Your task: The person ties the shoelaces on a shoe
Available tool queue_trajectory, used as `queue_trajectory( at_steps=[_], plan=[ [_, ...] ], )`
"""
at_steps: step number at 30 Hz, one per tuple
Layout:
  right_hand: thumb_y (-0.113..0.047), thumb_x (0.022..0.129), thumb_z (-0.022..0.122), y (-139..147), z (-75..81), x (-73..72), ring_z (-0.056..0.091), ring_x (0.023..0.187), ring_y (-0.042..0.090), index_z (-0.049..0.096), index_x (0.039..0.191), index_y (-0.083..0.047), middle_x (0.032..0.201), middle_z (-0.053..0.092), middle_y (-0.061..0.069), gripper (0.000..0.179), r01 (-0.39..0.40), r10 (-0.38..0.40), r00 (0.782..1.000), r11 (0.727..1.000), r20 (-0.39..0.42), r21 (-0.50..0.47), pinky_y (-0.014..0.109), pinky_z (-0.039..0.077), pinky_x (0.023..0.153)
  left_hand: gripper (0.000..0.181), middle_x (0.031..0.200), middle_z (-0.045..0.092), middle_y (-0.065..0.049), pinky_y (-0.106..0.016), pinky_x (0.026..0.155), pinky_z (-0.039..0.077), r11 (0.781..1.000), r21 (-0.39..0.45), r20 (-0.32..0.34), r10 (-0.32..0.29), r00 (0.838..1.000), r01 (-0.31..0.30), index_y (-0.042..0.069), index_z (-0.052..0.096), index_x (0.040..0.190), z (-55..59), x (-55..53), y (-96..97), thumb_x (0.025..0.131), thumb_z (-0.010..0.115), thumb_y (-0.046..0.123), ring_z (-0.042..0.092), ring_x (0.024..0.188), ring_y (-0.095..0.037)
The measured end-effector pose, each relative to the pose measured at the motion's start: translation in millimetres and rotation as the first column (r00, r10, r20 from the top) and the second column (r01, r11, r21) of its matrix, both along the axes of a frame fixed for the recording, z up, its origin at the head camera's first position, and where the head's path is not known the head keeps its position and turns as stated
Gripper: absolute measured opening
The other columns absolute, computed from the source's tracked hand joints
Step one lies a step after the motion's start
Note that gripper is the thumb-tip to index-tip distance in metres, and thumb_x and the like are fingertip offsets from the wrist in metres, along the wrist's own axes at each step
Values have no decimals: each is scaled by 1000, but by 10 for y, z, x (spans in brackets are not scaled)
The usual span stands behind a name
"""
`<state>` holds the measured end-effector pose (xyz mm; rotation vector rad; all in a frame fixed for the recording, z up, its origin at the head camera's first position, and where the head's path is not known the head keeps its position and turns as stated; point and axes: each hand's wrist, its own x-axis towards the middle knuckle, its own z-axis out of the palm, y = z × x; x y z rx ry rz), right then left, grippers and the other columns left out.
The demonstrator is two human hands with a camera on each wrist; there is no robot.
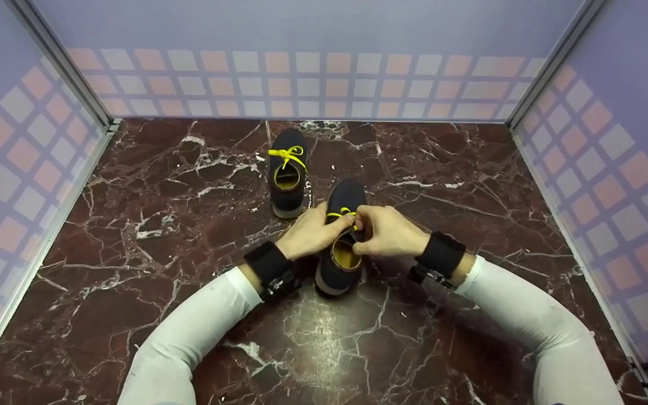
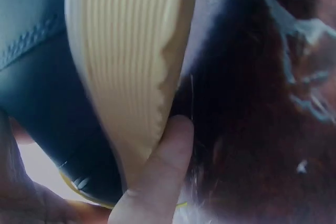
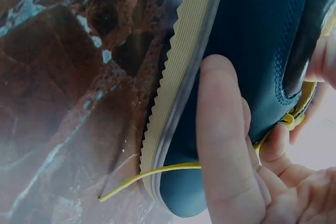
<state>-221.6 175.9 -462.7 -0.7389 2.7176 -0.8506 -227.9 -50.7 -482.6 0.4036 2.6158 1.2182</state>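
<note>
A dark slip-shaped shoe (image 1: pixel 346 194) with a yellow lining and cream ribbed sole (image 2: pixel 128 51) stands on the floor, toe away from me. My left hand (image 1: pixel 314 232) is at its left side, thumb reaching over the top to pinch the yellow shoelace (image 1: pixel 342 212), while one finger (image 2: pixel 160 166) lies along the sole. From the other side, my right hand (image 1: pixel 388 229) pinches the lace near its knot (image 3: pixel 287 121) with thumb and fingertips. A loose lace end (image 3: pixel 142 178) trails across the toe in the right wrist view. The hands partly hide the knot.
A matching shoe (image 1: pixel 287 169) stands farther off to the left, its yellow lace tied in a bow (image 1: pixel 289 154). Dark red marbled flooring (image 1: pixel 189 253) surrounds both shoes. Tiled-pattern panels (image 1: pixel 313 84) enclose the floor at the back and both sides.
</note>
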Motion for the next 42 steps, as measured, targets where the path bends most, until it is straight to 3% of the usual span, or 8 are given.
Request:
queue_trajectory(
  at_steps=[4, 9, 17, 25, 28, 33, 37, 42],
  plan=[
    [-23, 78, 84, -7, -6, 28, 57, 66, 10, 65, 101, -14, 80, 66, -4, 30, -15, 15, 1000, 1000, -17, 12, 29, 46, 66, 65, 108, 80, -13, -37, 77, 56, 998, -69, -38, 5, 999, -8, 3, 69, 133, 13, 25, -15, 107, 61, 62, 74, 90, -25],
    [-24, 78, 85, -17, 9, 47, 56, 65, 9, 65, 100, -15, 80, 66, -4, 31, -18, 19, 999, 999, -33, 35, 29, 46, 65, 72, 110, 76, -14, -40, 80, 56, 991, -131, -20, 17, 1000, -20, -1, 71, 125, 29, 47, -36, 107, 58, 68, 71, 95, -27],
    [-27, 79, 88, 27, 51, 30, 59, 67, 10, 67, 98, -14, 80, 70, -1, 31, -33, 33, 999, 999, -21, 35, 28, 47, 65, 63, 87, 78, -7, -31, 65, 55, 998, -63, 70, -1, 998, 5, 10, 73, 104, 27, 24, -134, 109, 55, 70, 74, 73, -21],
    [-34, 108, 66, 189, 47, -100, 73, 57, 20, 78, 91, -1, 70, 76, 8, 39, 119, -78, 973, 977, 219, -177, 39, 64, 58, 63, 77, 76, -3, -40, 69, 59, 979, -190, -32, 63, 998, -67, 12, 78, 95, 144, -78, -334, 116, 44, 61, 73, 68, -22],
    [-41, 113, 58, 221, -14, -131, 74, 53, 22, 80, 85, 3, 62, 75, 7, 57, 175, -113, 940, 970, 322, -171, 41, 65, 53, 69, 67, 75, -3, -39, 57, 60, 991, -128, 89, 55, 995, -43, 11, 76, 79, 160, -104, -370, 119, 42, 56, 73, 56, -20],
    [-62, 108, 63, 189, -129, -141, 74, 51, 20, 77, 73, -6, 57, 73, 3, 68, 208, -168, 910, 976, 379, -66, 35, 62, 49, 83, 62, 73, -3, -34, 50, 59, 999, 48, 282, -10, 959, -4, 8, 76, 74, 79, -136, -301, 116, 38, 68, 72, 51, -18],
    [-61, 104, 70, 159, -167, -148, 74, 54, 17, 79, 77, -10, 63, 75, 3, 58, 241, -209, 912, 969, 353, -49, 30, 60, 50, 74, 64, 72, -2, -32, 49, 58, 997, 67, 268, 10, 963, -29, 10, 74, 73, 36, -155, -234, 111, 50, 68, 72, 53, -17],
    [-42, 103, 79, 136, -189, -154, 74, 56, 13, 80, 89, -9, 72, 78, 4, 35, 289, -217, 903, 945, 371, -152, 28, 61, 52, 41, 66, 71, 0, -29, 49, 58, 995, 86, 197, 24, 980, -42, 13, 71, 72, 29, -159, -210, 105, 61, 35, 71, 55, -15]
  ],
)
